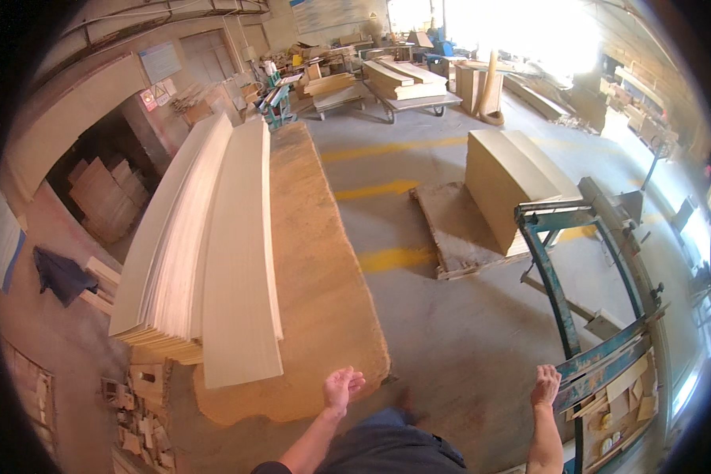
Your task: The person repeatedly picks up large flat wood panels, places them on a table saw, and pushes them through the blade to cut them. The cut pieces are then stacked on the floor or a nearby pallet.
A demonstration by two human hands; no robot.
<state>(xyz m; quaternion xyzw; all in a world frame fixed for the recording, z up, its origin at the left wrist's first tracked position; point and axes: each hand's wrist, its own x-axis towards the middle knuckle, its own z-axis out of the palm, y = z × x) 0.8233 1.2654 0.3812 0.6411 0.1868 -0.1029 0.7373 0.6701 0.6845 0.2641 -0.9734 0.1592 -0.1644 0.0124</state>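
Note:
My left hand [344, 389] hovers over the near right end of a brown board-topped table [324, 276], palm turned inward. Its fingers are loosely bent and apart, with nothing in them. On that table lie long pale wooden boards [237, 261] in stacks, to the left of my left hand. My right hand [546, 387] is closed, its knuckles up, beside the near corner of a teal metal frame [600, 359]. Nothing shows in it; whether it touches the frame I cannot tell.
A tall stack of pale boards [505, 186] stands on a low wooden pallet [470, 257] beyond the frame. Farther back, carts [419, 103] carry more boards. Wood offcuts [146, 430] lie at the lower left, others [620, 403] under the frame. Yellow stripes [395, 259] mark the grey floor.

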